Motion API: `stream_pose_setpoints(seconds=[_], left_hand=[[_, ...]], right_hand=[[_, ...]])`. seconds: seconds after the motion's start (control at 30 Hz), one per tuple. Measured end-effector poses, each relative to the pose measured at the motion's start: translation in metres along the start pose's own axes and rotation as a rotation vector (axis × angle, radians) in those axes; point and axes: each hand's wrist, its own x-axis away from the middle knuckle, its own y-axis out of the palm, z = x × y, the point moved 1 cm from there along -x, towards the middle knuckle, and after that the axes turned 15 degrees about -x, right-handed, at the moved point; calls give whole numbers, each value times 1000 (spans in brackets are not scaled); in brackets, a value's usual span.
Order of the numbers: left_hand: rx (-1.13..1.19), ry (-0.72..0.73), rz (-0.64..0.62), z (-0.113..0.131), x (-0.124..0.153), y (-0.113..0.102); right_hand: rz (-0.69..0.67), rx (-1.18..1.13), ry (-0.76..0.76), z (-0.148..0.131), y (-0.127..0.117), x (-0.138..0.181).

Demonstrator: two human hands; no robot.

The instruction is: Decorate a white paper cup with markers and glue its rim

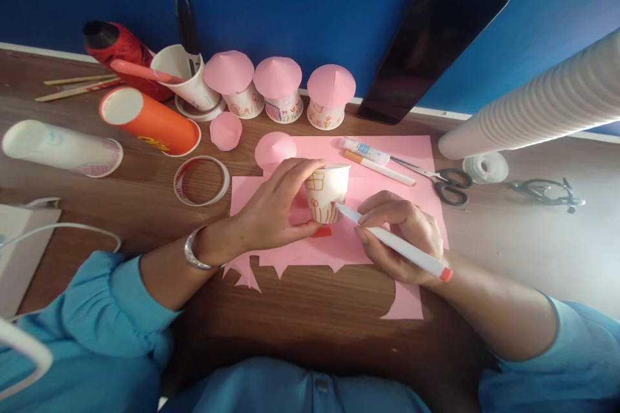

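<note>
My left hand [276,206] is wrapped round a small white paper cup [327,190] with orange and yellow drawings, held upside down over the pink paper sheet [387,193]. My right hand [400,235] grips a white marker [394,242] with an orange end cap. Its tip touches the lower side of the cup. A pink paper cone [274,150] lies just beyond my left hand. Three decorated cups with pink cone roofs [279,97] stand in a row at the back by the blue wall.
A glue stick [364,151], another marker [379,168] and scissors [443,181] lie on the pink sheet's far side. An orange cup [150,121], a white cup stack [62,148] and a cut ring [201,181] lie left. A tall cup stack [537,103], tape roll [485,168] and phone [431,45] stand right.
</note>
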Motion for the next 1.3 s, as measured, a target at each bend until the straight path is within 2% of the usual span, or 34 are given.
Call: stream_pose_setpoints(seconds=[0.4,0.8,1.3], left_hand=[[17,6,11,0,-1,-1],[14,-11,-3,0,0,0],[-1,8,5,0,1,1]], right_hand=[[19,6,37,-1,1,4],[36,-43,-10,-2,0,3],[-8,-7,-24,0,1,1]])
